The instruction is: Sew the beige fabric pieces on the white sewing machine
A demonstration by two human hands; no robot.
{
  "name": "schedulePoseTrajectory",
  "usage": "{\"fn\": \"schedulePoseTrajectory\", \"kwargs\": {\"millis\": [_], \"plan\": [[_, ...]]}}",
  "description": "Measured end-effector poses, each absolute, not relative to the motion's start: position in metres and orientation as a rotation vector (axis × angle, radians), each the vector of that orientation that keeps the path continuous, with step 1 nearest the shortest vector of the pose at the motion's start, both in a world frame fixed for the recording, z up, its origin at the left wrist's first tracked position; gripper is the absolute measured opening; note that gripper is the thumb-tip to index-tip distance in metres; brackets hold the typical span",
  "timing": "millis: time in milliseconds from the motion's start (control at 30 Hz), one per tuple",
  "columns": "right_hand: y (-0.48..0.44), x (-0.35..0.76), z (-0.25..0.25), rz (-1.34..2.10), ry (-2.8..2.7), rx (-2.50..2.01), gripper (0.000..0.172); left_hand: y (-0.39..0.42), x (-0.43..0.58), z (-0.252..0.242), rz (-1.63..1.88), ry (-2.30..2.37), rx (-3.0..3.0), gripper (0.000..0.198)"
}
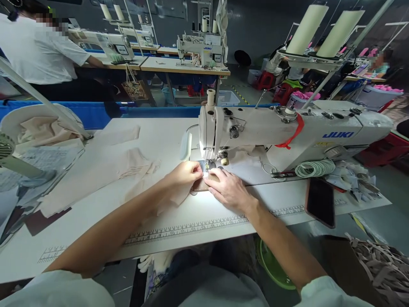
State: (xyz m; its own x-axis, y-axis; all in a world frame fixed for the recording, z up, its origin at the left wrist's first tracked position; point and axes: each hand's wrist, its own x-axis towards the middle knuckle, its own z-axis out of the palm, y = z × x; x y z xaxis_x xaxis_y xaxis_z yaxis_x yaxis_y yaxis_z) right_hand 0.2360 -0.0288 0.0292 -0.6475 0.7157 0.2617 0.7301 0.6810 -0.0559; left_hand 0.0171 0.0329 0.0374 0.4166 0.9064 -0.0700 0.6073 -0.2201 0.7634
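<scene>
A white sewing machine stands on the white table, its needle area lit. Just left of the needle, my left hand pinches thin beige fabric, part of which hangs toward the table's front. My right hand lies on the fabric at the right of the needle, palm down with its fingers spread near the presser foot. Where the fabric meets the foot, my fingers partly hide it. More pale beige pieces are spread on the table to the left.
Behind the right forearm lie a phone, a coiled cord and scraps. A small fan and a fabric-filled container stand at left. Printed ruler marks run along the front edge. A person sits at back left.
</scene>
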Motion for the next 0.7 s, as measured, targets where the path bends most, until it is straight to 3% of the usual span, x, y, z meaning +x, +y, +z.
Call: {"fn": "schedulePoseTrajectory", "kwargs": {"millis": [233, 700], "plan": [[-0.031, 0.24, 0.031, 0.053, -2.463, -1.36, 0.029, 0.035, 0.019, 0.04, 0.48, 1.28, 1.888, 0.017], [-0.031, 0.228, 0.035, -0.119, -2.602, -1.387, 0.036, 0.037, 0.019, 0.04, 0.452, 1.282, 1.879, 0.018]]}}
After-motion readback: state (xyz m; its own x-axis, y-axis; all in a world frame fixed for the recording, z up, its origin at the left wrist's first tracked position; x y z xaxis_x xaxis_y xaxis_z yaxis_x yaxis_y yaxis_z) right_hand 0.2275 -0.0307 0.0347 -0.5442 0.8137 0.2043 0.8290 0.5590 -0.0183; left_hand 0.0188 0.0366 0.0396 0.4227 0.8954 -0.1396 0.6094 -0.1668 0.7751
